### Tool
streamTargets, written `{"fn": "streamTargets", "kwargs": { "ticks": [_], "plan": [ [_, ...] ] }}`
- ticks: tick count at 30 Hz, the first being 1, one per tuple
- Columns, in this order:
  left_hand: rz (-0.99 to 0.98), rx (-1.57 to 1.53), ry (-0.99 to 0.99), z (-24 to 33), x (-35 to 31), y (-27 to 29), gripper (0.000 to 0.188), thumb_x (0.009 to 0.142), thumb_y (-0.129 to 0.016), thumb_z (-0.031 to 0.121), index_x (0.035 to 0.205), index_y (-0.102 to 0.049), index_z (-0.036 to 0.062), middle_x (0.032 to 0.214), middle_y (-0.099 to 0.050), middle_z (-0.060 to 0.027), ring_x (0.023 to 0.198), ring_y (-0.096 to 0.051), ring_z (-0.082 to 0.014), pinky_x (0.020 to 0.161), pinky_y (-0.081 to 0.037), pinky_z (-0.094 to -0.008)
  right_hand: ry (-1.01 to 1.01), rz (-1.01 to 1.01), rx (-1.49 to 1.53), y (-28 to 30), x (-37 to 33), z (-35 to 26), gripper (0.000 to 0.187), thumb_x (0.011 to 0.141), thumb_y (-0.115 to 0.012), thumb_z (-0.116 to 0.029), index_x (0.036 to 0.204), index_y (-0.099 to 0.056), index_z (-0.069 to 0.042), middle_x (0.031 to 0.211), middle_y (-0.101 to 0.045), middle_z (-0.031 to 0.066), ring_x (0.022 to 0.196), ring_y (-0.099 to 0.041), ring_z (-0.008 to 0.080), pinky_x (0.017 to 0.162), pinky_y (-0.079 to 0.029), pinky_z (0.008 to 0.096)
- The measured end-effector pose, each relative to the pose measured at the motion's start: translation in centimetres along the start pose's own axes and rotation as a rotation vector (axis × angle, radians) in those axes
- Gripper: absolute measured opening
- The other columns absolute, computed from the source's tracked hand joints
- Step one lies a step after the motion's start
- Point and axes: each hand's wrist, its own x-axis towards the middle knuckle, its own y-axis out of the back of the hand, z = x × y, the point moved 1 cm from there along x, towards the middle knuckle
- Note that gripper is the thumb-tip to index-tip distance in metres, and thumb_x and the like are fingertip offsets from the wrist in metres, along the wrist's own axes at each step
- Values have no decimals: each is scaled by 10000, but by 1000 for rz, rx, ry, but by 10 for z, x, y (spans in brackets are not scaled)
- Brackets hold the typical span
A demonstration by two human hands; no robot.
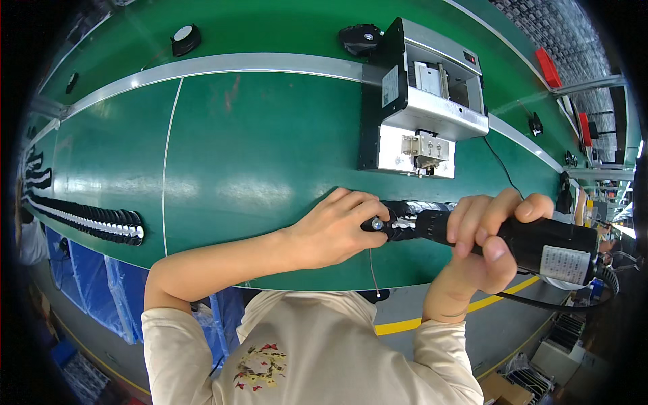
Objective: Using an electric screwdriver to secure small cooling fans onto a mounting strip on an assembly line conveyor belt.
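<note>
In my right hand [489, 236], the fingers and thumb wrap round a black corded electric screwdriver [563, 250]. It lies roughly level, its front end pointing left at the small black part by my left hand. My left hand [337, 226] is bent over that black part [382, 228], its fingers curled and pressing at the bench's near edge. A round silver spot shows beside the fingertips. From there a thin wire [372, 270] hangs over the edge with a small pale connector. The screwdriver's tip is not clearly visible. More black and silver pieces lie in a row [422, 206] just behind.
A metal box-shaped machine [432, 101], apparently a screw feeder, stands on the green bench [250, 148] ahead right. A long row of black parts [94, 219] lies at the left. Beyond the metal rail [270, 63] are loose black parts [185, 40]. The screwdriver's cable [567, 305] loops at right.
</note>
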Motion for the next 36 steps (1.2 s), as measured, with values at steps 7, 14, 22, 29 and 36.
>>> {"fn": "streamTargets", "kwargs": {
  "ticks": [7, 14, 22, 29, 36],
  "plan": [
    [-1, -21, 9, 0, 1, 2, 220, 722, -705, 133, 940, -712, 164, 1122, -576, -51, 1133, -557, -283, 916, -440, -409, -71, -23, -39, 1, -8, 15, 428, 788, -689, -32, 1072, -372, -83, 739, -484, 66, 505, -495, 148, 500, -460, 327],
    [70, 14, 20, 5, 0, 0, 172, 688, -677, 151, 858, -702, 163, 1102, -563, -47, 1087, -548, -237, 887, -410, -370, -49, -200, -106, -8, -16, 16, 382, 754, -640, 98, 1018, -404, -44, 746, -510, 93, 587, -517, 175, 569, -468, 323],
    [9, -1, 37, 7, 0, 2, 240, 686, -714, 159, 925, -693, 149, 1135, -558, -59, 1147, -544, -287, 910, -418, -415, -97, -226, -86, -5, -15, 15, 384, 754, -668, 60, 1031, -424, -48, 715, -514, 78, 583, -523, 180, 568, -471, 319],
    [-19, -9, 6, 0, -1, 3, 244, 706, -723, 131, 945, -686, 160, 1160, -548, -61, 1156, -538, -280, 934, -413, -423, 192, -135, 16, 13, 42, -4, 479, 823, -601, -53, 1271, -432, -75, 741, -495, 69, 487, -481, 157, 482, -426, 326],
    [-21, 0, 11, -1, -1, 5, 262, 720, -712, 103, 972, -683, 171, 1161, -547, -57, 1160, -540, -278, 940, -414, -419, 101, -47, -122, 10, 69, 17, 427, 772, -540, -34, 1190, -456, -51, 696, -492, 87, 472, -462, 153, 493, -448, 342]
  ]
}}
